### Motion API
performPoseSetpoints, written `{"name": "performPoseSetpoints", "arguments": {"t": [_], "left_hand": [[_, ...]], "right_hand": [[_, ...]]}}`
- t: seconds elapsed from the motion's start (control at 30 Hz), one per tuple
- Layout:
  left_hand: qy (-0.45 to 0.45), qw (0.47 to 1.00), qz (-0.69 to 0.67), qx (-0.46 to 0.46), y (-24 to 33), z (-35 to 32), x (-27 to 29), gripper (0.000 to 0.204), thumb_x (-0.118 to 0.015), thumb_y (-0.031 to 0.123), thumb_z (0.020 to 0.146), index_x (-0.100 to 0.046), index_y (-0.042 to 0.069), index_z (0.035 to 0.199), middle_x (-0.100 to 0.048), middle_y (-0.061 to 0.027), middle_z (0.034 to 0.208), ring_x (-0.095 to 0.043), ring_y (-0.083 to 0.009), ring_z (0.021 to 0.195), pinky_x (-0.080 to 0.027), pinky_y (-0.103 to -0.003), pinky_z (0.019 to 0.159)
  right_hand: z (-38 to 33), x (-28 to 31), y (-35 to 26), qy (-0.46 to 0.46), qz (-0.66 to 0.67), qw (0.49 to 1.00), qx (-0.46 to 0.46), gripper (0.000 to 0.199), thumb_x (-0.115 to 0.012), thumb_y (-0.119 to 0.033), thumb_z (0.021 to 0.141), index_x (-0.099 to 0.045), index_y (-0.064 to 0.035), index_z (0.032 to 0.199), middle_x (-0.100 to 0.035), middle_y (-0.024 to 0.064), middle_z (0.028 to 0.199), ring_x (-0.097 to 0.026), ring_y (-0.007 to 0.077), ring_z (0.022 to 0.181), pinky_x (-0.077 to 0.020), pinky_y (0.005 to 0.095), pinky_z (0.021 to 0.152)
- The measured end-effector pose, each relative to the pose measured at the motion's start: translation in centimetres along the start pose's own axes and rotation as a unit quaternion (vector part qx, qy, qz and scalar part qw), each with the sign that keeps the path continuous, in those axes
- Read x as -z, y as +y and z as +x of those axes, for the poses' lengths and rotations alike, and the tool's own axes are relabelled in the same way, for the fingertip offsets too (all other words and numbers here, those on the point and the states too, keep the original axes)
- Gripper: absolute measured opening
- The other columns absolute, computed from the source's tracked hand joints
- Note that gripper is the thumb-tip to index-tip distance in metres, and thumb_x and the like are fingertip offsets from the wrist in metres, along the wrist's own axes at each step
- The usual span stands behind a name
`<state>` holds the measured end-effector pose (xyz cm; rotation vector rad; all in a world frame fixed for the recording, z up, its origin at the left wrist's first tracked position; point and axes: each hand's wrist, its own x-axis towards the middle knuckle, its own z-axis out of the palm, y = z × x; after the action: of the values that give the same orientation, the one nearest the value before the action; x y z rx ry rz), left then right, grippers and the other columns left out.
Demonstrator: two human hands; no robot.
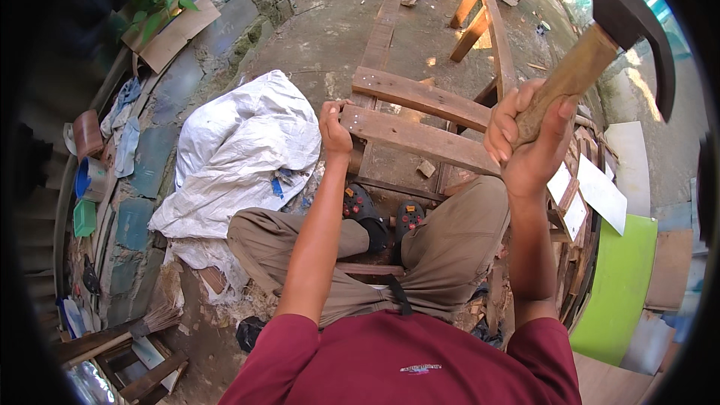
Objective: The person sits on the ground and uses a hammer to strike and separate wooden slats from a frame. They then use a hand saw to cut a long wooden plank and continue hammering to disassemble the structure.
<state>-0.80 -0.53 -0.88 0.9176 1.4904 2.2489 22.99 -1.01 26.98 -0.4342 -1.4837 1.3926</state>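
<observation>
My right hand (529,135) is wrapped round the wooden handle of a claw hammer (571,75), raised at the right with its dark head up and its claw curving down. My left hand (335,129) grips the left end of a brown wooden plank (420,139), fingers curled over its edge. Nail heads show near that end. A second plank (420,97) lies just beyond, roughly parallel. Both rest across a long wooden beam (384,30) running away from me. The right ends of the planks are partly hidden behind my right hand and knee.
Left of the planks lies a crumpled white sack (244,142). Farther off at the right stands a wooden frame with legs (491,26). Scrap boards, including a green panel (619,285), lean at the right. A twig broom (154,320) lies at the lower left. A wood block (426,169) sits beneath the planks.
</observation>
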Motion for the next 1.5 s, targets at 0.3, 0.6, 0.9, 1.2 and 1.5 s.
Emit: {"name": "performPoseSetpoints", "arguments": {"t": [0.3,0.6,0.9,1.2,1.5], "left_hand": [[0.010,1.000,-0.017,0.016,0.1,-0.2,-0.3,0.038,-0.034,0.020,0.096,-0.062,-0.005,0.093,-0.064,-0.0134,0.093,-0.059,-0.0239,0.090,-0.045,-0.035,0.087],[-0.004,1.000,-0.022,0.007,0.2,0.1,-0.8,0.037,-0.033,0.022,0.099,-0.059,-0.004,0.091,-0.064,-0.0141,0.094,-0.059,-0.0242,0.092,-0.044,-0.036,0.088],[-0.007,0.997,-0.061,0.046,-0.5,0.2,0.5,0.057,-0.026,0.036,0.107,-0.065,-0.004,0.105,-0.069,-0.0139,0.106,-0.061,-0.0219,0.098,-0.045,-0.035,0.093],[0.039,0.964,-0.191,0.180,-3.3,-1.5,-0.8,0.063,-0.020,0.042,0.107,-0.058,-0.002,0.133,-0.067,-0.0172,0.114,-0.062,-0.0249,0.105,-0.047,-0.039,0.096],[-0.049,0.993,0.104,0.011,3.6,1.8,-0.5,0.056,-0.033,0.043,0.107,-0.067,0.001,0.121,-0.070,-0.0156,0.116,-0.063,-0.0285,0.110,-0.045,-0.037,0.097]], "right_hand": [[-6.3,1.7,7.3,-0.123,-0.155,0.876,-0.441,0.044,-0.045,-0.045,0.107,-0.051,-0.0070,0.085,-0.047,-0.0002,0.064,-0.046,0.0083,0.051,-0.0374,0.0275,0.046],[-2.0,-2.1,4.8,-0.057,-0.055,0.994,0.076,0.048,-0.044,-0.050,0.106,-0.049,-0.0042,0.091,-0.050,0.0010,0.067,-0.046,0.0095,0.050,-0.0360,0.0256,0.044],[-2.0,-3.0,2.0,-0.125,-0.134,0.951,-0.248,0.047,-0.046,-0.048,0.106,-0.047,-0.0061,0.085,-0.044,-0.0027,0.064,-0.040,0.0040,0.050,-0.0324,0.0230,0.043],[-8.4,2.4,12.5,-0.215,-0.443,0.850,-0.188,0.048,-0.049,-0.045,0.105,-0.059,-0.0005,0.088,-0.056,0.0036,0.066,-0.054,0.0116,0.056,-0.0440,0.0323,0.050],[-9.6,5.0,7.5,-0.006,-0.226,0.939,-0.259,0.040,-0.059,-0.039,0.103,-0.055,-0.0042,0.084,-0.050,-0.0031,0.061,-0.047,0.0064,0.052,-0.0390,0.0281,0.046]]}}
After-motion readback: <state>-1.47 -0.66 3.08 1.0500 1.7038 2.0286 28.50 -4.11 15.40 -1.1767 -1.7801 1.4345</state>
